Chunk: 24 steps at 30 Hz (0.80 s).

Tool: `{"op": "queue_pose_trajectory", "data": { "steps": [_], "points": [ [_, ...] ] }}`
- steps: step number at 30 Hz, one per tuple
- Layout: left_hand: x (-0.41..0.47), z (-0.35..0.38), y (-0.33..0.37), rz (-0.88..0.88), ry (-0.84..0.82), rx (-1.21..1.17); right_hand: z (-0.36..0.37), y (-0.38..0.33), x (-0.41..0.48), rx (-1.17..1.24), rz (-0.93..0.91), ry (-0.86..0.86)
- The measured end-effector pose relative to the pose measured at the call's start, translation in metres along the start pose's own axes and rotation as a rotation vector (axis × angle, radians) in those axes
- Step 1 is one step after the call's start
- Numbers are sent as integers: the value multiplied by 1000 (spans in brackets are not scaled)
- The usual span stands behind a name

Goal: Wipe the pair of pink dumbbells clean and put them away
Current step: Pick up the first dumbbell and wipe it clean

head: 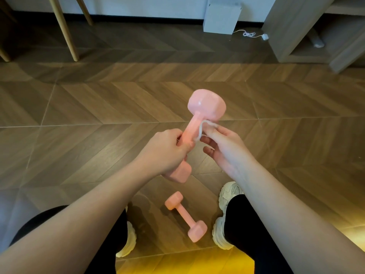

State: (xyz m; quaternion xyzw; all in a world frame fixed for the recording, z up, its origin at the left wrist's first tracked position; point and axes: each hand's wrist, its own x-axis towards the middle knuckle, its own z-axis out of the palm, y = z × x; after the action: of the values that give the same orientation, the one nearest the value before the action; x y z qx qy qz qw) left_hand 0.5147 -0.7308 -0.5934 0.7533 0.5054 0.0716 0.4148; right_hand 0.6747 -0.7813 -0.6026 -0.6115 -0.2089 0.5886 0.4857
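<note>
Gripped a pink dumbbell (207,104) by the near part of its bar with the left hand (166,149), fingers curled tight round the bar and thumb closed over them. Held it off the floor (98,115) at a slant, the far head raised and leaning right, the near head poking out below the left wrist. Pinched a small white wipe (205,127) in the right hand (223,149), thumb and forefinger pressed together on it, the other fingers loosely bent beneath and touching nothing. Laid the wipe against the right side of the bar, just below the far head and just beyond the left hand's knuckles. Had the second dumbbell (185,216) flat on the wooden floor, nearer than the first, lying slantwise between two pale shoes (221,234) and apart from both hands. Faced, at the far side, a white box (221,16) standing against the wall, a white cable (249,34) coiled on the floor just to its right, a wooden shelf unit (292,26) at the far right and pale wooden legs (65,30) at the far left.
</note>
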Motion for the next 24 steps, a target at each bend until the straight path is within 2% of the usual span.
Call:
{"op": "queue_pose_trajectory", "data": {
  "steps": [3,8,10,14,17,18,20,24],
  "points": [
    [-3,5,3,36,-10,90,7,4,0,49,39,7],
    [-3,14,10,74,-24,201,20,6,-2,196,12,120],
    [2,8,10,64,-96,53,21,4,-1,267,18,111],
    [4,-11,8,26,-375,-501,18,-2,1,467,42,10],
    [4,-20,5,6,-532,-672,15,0,-1,526,17,-37],
    [4,-20,5,-2,-520,-653,16,0,-2,521,10,-35],
    [3,-14,8,13,-382,-454,17,0,-2,454,4,2],
    [-1,3,11,118,-27,292,21,3,1,287,62,145]
  ]
}}
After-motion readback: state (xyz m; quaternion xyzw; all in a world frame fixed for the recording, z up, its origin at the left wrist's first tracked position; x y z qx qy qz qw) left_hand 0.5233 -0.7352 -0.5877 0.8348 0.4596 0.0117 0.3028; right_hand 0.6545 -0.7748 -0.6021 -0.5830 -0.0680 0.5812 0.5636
